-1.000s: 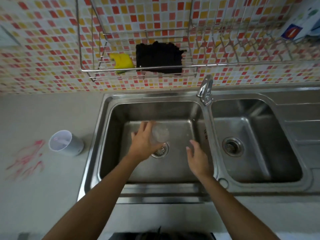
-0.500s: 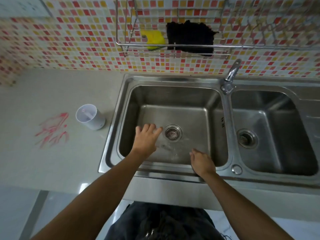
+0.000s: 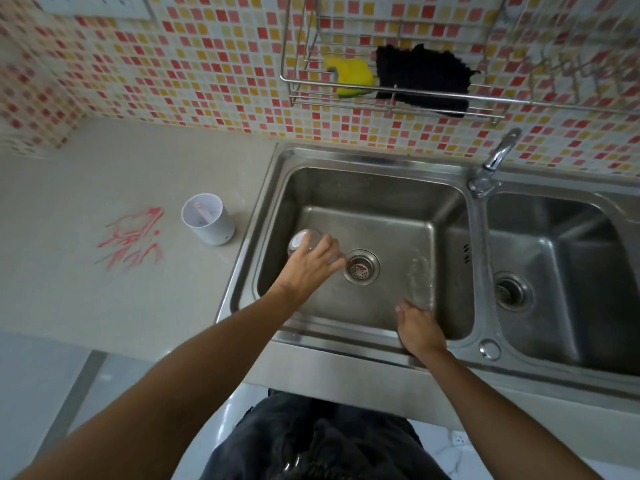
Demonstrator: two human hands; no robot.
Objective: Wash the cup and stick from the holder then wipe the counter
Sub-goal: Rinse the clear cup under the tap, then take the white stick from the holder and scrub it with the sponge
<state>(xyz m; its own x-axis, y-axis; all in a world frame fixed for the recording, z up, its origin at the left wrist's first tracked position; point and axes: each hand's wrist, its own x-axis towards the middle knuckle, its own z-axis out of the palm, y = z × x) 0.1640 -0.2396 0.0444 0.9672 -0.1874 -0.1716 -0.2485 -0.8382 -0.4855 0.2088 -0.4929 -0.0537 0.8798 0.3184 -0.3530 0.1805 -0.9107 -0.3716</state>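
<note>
The left hand grips the clear cup inside the sink, the right hand hangs open and empty, while the stick waits in the holder leftward, beyond it the counter stain unwiped.

pale counter with white holder, red smears, perhaps marker
</note>
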